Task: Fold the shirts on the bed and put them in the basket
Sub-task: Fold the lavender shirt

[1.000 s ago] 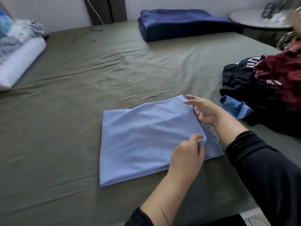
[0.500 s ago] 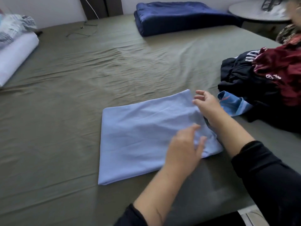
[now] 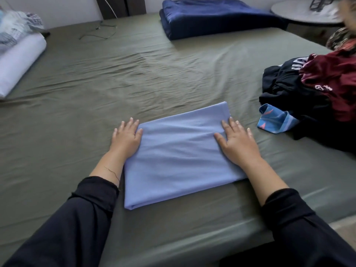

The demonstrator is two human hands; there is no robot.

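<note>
Two flat, spread palms press the folded blue shirt (image 3: 179, 157) on the bed (image 3: 134, 78): left hand (image 3: 126, 138) at its left edge; right hand (image 3: 238, 143) on its right; long axis runs toward the person; no basket visible.

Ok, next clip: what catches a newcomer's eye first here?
The folded blue shirt lies mid-bed, near the front edge, with the left hand and right hand flat on its two sides. At right sits a pile of dark clothes; a navy blanket lies at the far end.

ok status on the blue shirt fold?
Left hand and right hand flat, pressing light blue shirt. Shirt folded on bed. Unfolded pile right; no basket visible.
</note>
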